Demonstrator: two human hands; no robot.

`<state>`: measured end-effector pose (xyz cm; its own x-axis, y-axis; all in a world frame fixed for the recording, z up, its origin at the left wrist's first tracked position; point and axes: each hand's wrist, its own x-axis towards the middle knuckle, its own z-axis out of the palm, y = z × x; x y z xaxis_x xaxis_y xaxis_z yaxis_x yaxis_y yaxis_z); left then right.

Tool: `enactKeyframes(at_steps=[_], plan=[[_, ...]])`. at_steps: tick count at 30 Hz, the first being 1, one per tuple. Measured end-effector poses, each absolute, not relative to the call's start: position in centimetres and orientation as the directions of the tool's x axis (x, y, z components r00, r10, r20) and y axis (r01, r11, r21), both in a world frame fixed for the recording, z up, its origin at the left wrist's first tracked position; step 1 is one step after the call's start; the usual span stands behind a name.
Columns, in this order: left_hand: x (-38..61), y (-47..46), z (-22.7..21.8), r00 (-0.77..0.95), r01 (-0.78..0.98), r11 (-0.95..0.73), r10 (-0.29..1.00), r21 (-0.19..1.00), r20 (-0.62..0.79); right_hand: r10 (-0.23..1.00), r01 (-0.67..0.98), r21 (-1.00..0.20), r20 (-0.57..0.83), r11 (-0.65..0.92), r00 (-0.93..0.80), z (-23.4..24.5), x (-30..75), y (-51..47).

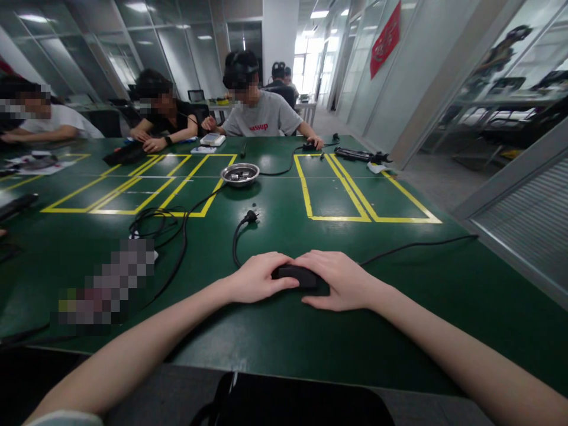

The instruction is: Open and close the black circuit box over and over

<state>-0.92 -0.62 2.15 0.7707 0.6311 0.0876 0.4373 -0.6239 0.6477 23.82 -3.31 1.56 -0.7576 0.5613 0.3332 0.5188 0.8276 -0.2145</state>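
A small black oblong device [296, 274] lies on the green table [275, 331] in front of me. My left hand [257, 277] curls over its left end and my right hand [339, 278] covers its right end, fingers bent around it. Both hands meet over the top of the device, so most of it is hidden. A black cable with a plug [251, 216] loops from the device area toward the table's middle. Another black cable [421, 244] runs off to the right.
A round metal bowl [240, 174] with small parts sits farther back among yellow tape rectangles [337, 192]. Tangled black cables [160, 228] lie at left. Three people sit at the far side, with a white box [212, 139] and black tools [359, 155] near them.
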Motion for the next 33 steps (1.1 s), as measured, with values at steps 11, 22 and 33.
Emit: enactKeyframes(at_steps=[11,22,33], plan=[[-0.84,-0.57,1.78,0.769,0.541,-0.801,0.595,0.258,0.234,0.665,0.561,-0.359,0.371,0.746,-0.648,1.25,23.91,-3.3],[-1.01,-0.51,1.95,0.769,0.526,-0.818,0.574,0.232,0.283,0.659,0.59,-0.294,0.338,0.752,-0.672,1.59,23.74,-3.37],[-0.95,-0.55,1.04,0.736,0.501,-0.753,0.63,0.427,0.246,0.521,0.559,0.166,0.223,0.812,-0.824,1.41,23.45,-3.26]])
